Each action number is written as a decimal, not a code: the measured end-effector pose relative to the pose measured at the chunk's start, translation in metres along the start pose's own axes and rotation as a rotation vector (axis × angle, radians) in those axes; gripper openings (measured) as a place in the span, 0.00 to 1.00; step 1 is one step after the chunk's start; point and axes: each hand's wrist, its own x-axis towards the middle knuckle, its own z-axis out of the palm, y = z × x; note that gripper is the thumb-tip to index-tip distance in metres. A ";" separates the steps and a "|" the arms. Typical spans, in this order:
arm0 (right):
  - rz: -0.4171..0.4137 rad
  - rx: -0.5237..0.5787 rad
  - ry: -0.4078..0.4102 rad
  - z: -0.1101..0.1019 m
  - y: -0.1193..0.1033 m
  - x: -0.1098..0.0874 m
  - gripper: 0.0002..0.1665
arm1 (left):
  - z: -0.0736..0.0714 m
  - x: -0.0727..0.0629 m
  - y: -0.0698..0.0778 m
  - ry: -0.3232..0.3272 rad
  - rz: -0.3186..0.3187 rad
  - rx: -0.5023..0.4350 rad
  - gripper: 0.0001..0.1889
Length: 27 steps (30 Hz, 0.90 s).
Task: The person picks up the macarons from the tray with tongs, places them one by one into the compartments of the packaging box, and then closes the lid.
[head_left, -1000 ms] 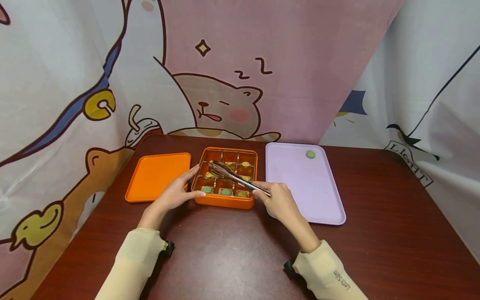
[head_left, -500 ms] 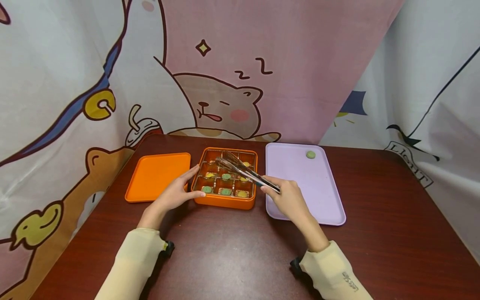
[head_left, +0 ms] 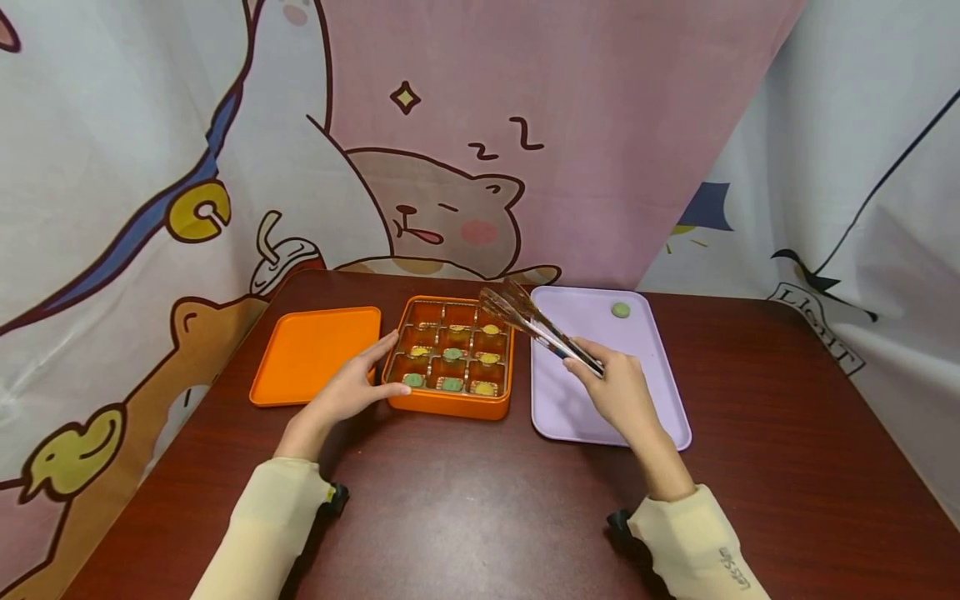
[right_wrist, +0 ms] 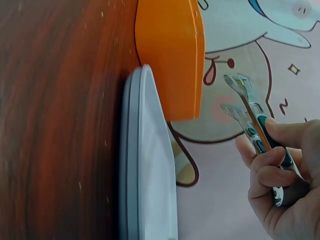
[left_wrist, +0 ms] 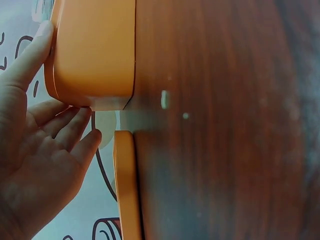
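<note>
My right hand (head_left: 615, 383) grips a pair of metal tongs (head_left: 555, 335), also plain in the right wrist view. Their two tips are spread apart with nothing between them, above the gap between the box and the tray. My left hand (head_left: 351, 385) rests its fingers against the left side of the orange box (head_left: 450, 405), with the thumb at the front rim. In the left wrist view its fingers (left_wrist: 60, 122) lie nearly straight along the box's corner. A clear divider (head_left: 433, 367) inside the box has several compartments holding small green and yellow round pieces.
To the right of the box lies a lilac tray (head_left: 600, 417), with one green round piece (head_left: 620, 310) near its far right corner. An orange lid (head_left: 315, 354) lies flat to the left. Behind the brown table (head_left: 465, 500) hangs a printed cloth (head_left: 600, 167).
My right hand has drawn the tongs up and rightward out of the box, toward the tray. A green piece shows in the middle compartment. My left hand stays put.
</note>
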 end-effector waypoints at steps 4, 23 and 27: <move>0.018 -0.017 0.043 -0.009 0.010 0.001 0.23 | 0.000 0.000 0.000 0.003 0.000 0.002 0.50; 0.178 -0.050 0.205 -0.041 0.052 -0.006 0.24 | 0.001 -0.001 0.000 0.005 -0.024 -0.001 0.50; 0.204 -0.064 0.223 -0.044 0.061 -0.007 0.24 | 0.002 0.000 0.000 0.008 -0.026 -0.001 0.49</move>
